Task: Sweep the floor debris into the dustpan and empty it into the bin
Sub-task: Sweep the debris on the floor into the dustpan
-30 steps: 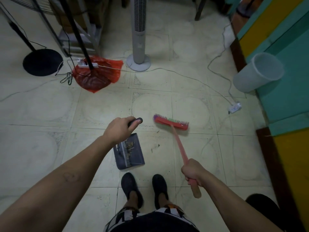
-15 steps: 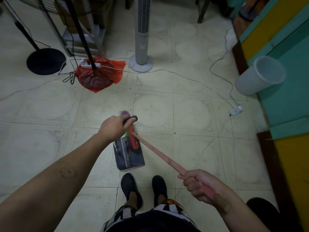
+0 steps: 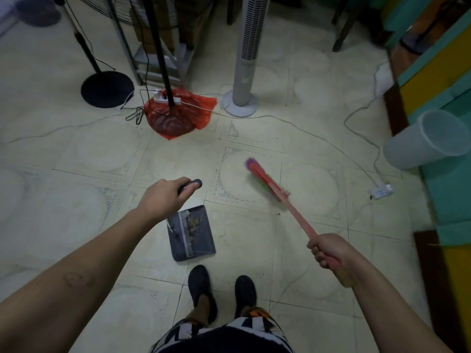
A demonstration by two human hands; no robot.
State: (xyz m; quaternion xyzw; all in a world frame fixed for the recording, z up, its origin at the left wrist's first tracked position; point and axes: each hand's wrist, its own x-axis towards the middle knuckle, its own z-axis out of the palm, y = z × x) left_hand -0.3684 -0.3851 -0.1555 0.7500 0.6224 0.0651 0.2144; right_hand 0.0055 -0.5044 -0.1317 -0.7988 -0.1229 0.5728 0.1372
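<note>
Fingers (image 3: 321, 254) of your right hand (image 3: 328, 253) are curled tight around the pink handle of the broom (image 3: 274, 191), while your left hand (image 3: 163, 198) is clenched on the black grip at the top of the dustpan's upright handle (image 3: 193, 185). Your dustpan (image 3: 191, 233) sits flat on the tiled floor (image 3: 76, 200) just ahead of your black shoes (image 3: 201, 284), and a small clump of brownish debris (image 3: 194, 221) lies in its far half, against the ribbed comb strip. Your bin (image 3: 428, 140), pale and translucent, stands well apart at the right, beside the teal and yellow wall; whether anything is in it cannot be told.

Your left forearm reaches forward, wrist over the pan's far edge. Your right arm stretches out to the right, the broom stick slanting away from you up and to the left.

Half a second ago the broom head was over the dustpan; now it is blurred, out on the floor to the pan's right. The pan has stayed in place.

Farther off stand a tower fan (image 3: 246, 54), a red plastic bag (image 3: 178, 115) and a white power strip (image 3: 379, 191).
</note>
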